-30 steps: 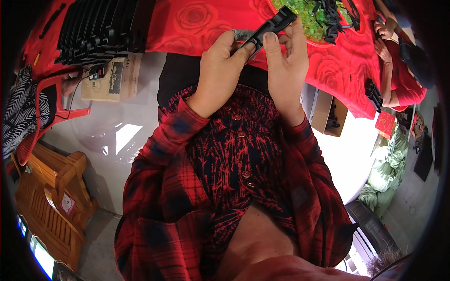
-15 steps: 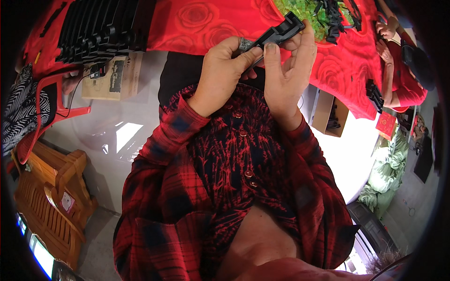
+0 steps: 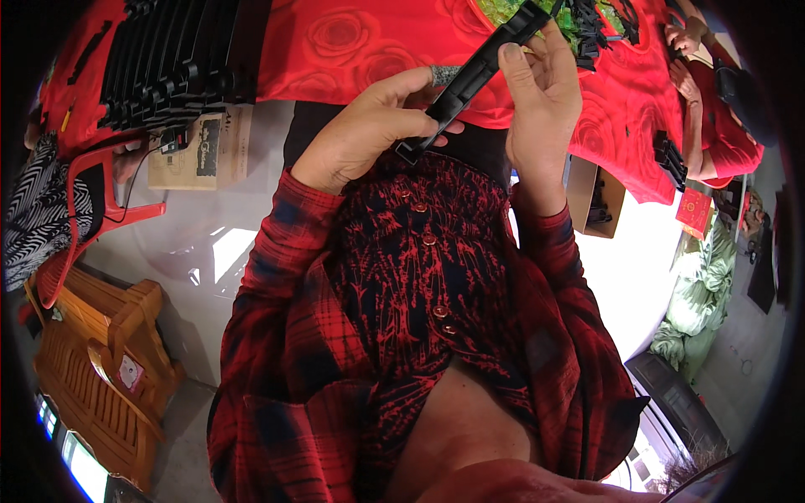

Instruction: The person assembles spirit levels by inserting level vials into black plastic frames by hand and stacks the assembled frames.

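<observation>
A long black plastic piece [image 3: 474,84] is held slantwise over the near edge of the table, its upper end toward the far right. My left hand [image 3: 377,126] is closed on its lower part, the thumb lying along the side. A grey speckled wrap [image 3: 443,75] shows at the left forefinger. My right hand [image 3: 543,113] grips the upper part, thumb on the near face and fingers behind. Beyond that end lie thin black strips [image 3: 589,29] and small green pieces [image 3: 496,12], partly hidden by the piece.
A red rose-patterned cloth [image 3: 335,42] covers the table. Several long black pieces [image 3: 172,63] stand in a row at the left. Below are a cardboard box [image 3: 189,159] and a red chair [image 3: 126,214]. At the right, another person's hands [image 3: 688,50] work by the table edge.
The black piece has turned to show its long hollow side, and its lower end now reaches nearer my body. My left hand has moved left and down, my right hand slightly right.
</observation>
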A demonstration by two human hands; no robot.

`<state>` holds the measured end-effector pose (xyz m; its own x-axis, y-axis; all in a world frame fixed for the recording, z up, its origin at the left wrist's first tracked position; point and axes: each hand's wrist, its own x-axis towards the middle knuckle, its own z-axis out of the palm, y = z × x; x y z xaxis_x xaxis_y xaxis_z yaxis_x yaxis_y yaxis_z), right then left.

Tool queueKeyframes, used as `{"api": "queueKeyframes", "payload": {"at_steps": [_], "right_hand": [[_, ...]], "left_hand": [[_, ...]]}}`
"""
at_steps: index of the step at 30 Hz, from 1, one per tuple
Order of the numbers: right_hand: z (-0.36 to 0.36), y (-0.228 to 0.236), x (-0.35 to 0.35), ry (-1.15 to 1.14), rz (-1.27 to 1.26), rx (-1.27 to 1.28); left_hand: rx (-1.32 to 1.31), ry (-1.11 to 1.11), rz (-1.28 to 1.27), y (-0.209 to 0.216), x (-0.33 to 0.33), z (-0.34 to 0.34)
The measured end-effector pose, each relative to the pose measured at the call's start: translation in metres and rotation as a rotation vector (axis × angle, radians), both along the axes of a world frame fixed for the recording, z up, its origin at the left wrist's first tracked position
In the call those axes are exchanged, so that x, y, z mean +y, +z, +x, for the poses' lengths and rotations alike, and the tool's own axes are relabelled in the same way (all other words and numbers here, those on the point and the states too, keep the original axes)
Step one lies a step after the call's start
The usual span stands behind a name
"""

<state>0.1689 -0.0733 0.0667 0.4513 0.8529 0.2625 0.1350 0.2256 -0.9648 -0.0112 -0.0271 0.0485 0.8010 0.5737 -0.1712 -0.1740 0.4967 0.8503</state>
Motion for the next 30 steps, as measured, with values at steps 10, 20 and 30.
{"api": "queueKeyframes", "payload": {"at_steps": [10, 20, 30], "right_hand": [[-0.008, 0.014, -0.003, 0.015, -0.026, 0.147], [-0.020, 0.015, -0.009, 0.012, 0.016, 0.055], [-0.008, -0.009, -0.011, -0.037, 0.049, -0.287]], "left_hand": [[-0.044, 0.015, -0.094, -0.003, -0.003, 0.004], [0.217, 0.151, 0.192, -0.007, -0.014, 0.018], [0.204, 0.220, 0.124, -0.019, -0.019, 0.018]]}}
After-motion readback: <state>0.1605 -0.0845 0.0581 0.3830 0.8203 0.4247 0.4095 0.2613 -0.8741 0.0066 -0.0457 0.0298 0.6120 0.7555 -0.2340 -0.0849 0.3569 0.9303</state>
